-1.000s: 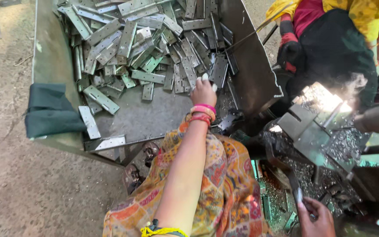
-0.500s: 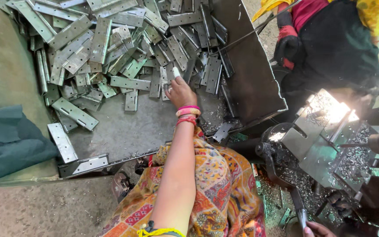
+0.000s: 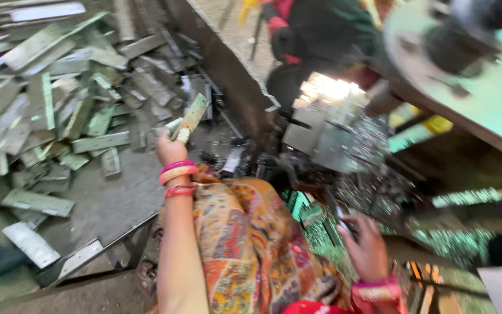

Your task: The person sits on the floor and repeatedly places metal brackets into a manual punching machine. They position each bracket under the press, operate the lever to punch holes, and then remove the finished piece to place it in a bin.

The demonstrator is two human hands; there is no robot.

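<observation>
Two hands of mine were in view, both low in the picture over my lap, which was draped in orange patterned cloth (image 3: 245,244). My right hand (image 3: 367,247), with a pink bangle at the wrist, sat nearest to me at the lower right; its fingers were curled around a thin dark tool (image 3: 339,214) that stuck up from the fist, though the blur kept me from telling what kind of tool it was. Just beyond that hand lay a dark heap of glittering metal shavings (image 3: 379,186), spread below the machine.

My left hand (image 3: 171,148), ringed with pink and red bangles (image 3: 176,172), reached out to the left over the grey metal tray (image 3: 106,203). Its fingers were clamped on one flat metal strip (image 3: 191,116), pale green-grey, which stood tilted up and to the right, lifted clear of the tray floor. A few loose strips lay singly near the tray's front edge, one of them a bright white-grey piece (image 3: 30,244) at the lower left.

Farther out, the pile of flat metal strips (image 3: 59,99) filled the back and left of the tray, lying crosswise over one another. To the right of the tray's dark side wall stood a shiny metal block of the machine (image 3: 332,125), catching bright light. Beyond it another person (image 3: 315,35) in dark clothing with red sleeves sat at the top of the picture, and a large pale green machine plate (image 3: 483,87) filled the upper right corner
</observation>
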